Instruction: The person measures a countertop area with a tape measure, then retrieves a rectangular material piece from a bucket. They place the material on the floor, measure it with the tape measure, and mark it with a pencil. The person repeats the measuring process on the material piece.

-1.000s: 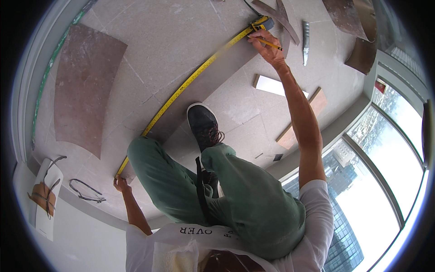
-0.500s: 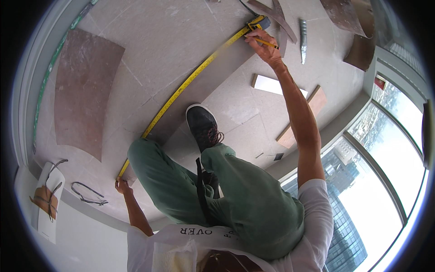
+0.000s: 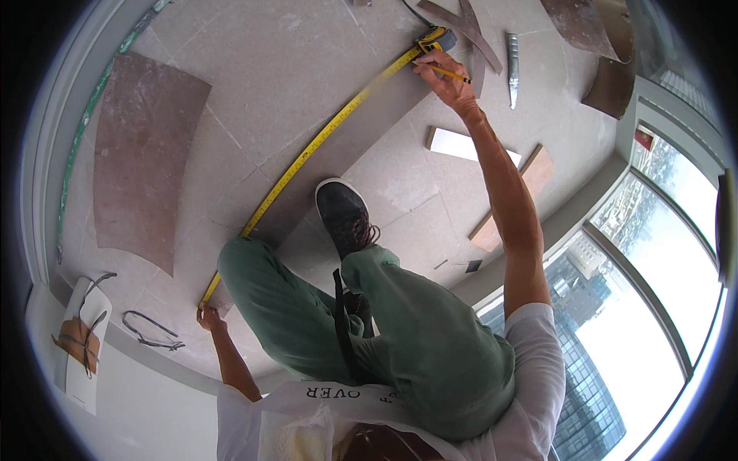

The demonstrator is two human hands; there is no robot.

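Observation:
A tape measure lies with its yellow blade [image 3: 307, 150] drawn out along the edge of a long grey-brown strip of sheet [image 3: 369, 127] on the floor. My left hand [image 3: 208, 317] pinches the blade's near end, beside my bent knee, which covers part of the blade. At the far end sits the dark and yellow tape case [image 3: 437, 40]. Close to that case, my right hand [image 3: 448, 80] grips a yellow pencil [image 3: 450, 74], its tip near the strip's far end. Its fingers partly hide the contact there, so whether the tip touches cannot be told.
A brown sheet [image 3: 146, 157] lies left. Right are a white-faced strip [image 3: 461, 144], a brown board [image 3: 515, 196] and a silver knife-like tool [image 3: 513, 73]. Curved offcuts [image 3: 469, 34] lie beyond the case. Dark-framed glasses [image 3: 150, 330] are near the left wall; windows [image 3: 638, 253] stand right.
My right hand and the pencil have shifted very slightly left. The tape and my left hand stay essentially in place.

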